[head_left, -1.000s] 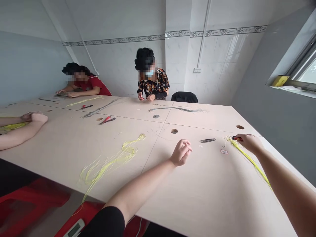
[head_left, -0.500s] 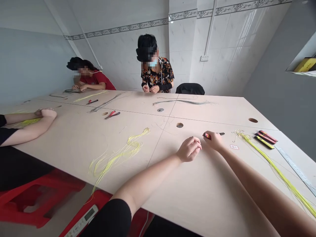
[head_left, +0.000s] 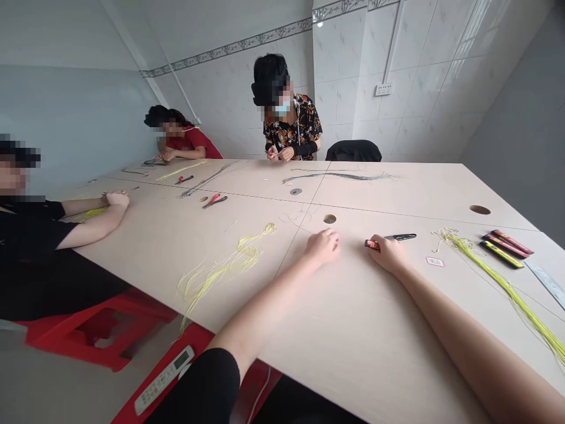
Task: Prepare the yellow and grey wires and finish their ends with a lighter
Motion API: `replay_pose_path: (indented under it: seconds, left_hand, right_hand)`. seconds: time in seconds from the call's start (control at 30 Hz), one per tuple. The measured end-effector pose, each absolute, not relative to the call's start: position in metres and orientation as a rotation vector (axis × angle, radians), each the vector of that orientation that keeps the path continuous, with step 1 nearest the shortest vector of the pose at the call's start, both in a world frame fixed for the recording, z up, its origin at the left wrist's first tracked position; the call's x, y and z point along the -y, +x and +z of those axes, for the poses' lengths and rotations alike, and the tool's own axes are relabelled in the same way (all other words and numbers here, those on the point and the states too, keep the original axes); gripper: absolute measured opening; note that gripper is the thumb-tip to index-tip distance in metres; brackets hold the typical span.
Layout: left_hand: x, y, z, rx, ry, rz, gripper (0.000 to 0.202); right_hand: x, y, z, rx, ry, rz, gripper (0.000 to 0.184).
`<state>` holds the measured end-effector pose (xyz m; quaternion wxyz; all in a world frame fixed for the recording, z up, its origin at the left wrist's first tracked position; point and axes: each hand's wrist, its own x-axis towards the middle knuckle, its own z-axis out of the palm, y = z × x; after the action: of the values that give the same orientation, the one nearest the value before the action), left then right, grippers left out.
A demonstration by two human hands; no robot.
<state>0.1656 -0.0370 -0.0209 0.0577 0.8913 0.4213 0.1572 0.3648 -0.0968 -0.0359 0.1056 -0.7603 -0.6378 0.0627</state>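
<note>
My right hand [head_left: 391,254] rests on the table, wrapped round a pair of thread snips [head_left: 404,237]. Their black rounded end sticks out on the far side, and a red and black part shows at the left. To the left, my left hand [head_left: 323,247] is closed, its fingers curled; what they hold, if anything, is too small to make out. Thin loops of fine line [head_left: 293,219] lie just beyond it. A small white card with a red border [head_left: 435,261] lies right of my right hand, beside a bundle of yellow line [head_left: 494,271] with hooks at its far end.
Several red, black and yellow packs [head_left: 507,244] and a ruler [head_left: 547,282] lie at the right. Another yellow line bundle [head_left: 238,259] and red-handled pliers [head_left: 215,201] are left. Holes [head_left: 329,219] pierce the table. Co-workers [head_left: 291,126] sit around; a remote [head_left: 164,380] lies on a red stool.
My left hand has moved left, away from my right hand, and its fingers look more curled. The snips show more of their black end. The view has shifted left.
</note>
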Motion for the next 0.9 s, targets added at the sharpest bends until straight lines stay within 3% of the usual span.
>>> replay_pose_path:
  seconds: [0.13, 0.23, 0.47, 0.9]
  left_hand:
    - [0.015, 0.119, -0.002, -1.968, 2.359, 0.204, 0.024]
    - [0.008, 0.089, 0.0, -2.192, 2.161, 0.1, 0.028]
    - [0.005, 0.079, -0.012, -2.255, 2.027, 0.075, 0.041]
    - [0.001, 0.079, -0.013, -2.245, 2.047, 0.055, 0.039]
  right_hand:
    - [0.096, 0.366, -0.035, 1.87, -2.248, 0.202, 0.018]
    - [0.096, 0.365, -0.032, 1.888, -2.265, 0.207, 0.018]
    - [0.1, 0.363, -0.028, 1.981, -2.258, 0.194, 0.02]
    - [0.1, 0.364, -0.031, 2.007, -2.237, 0.215, 0.018]
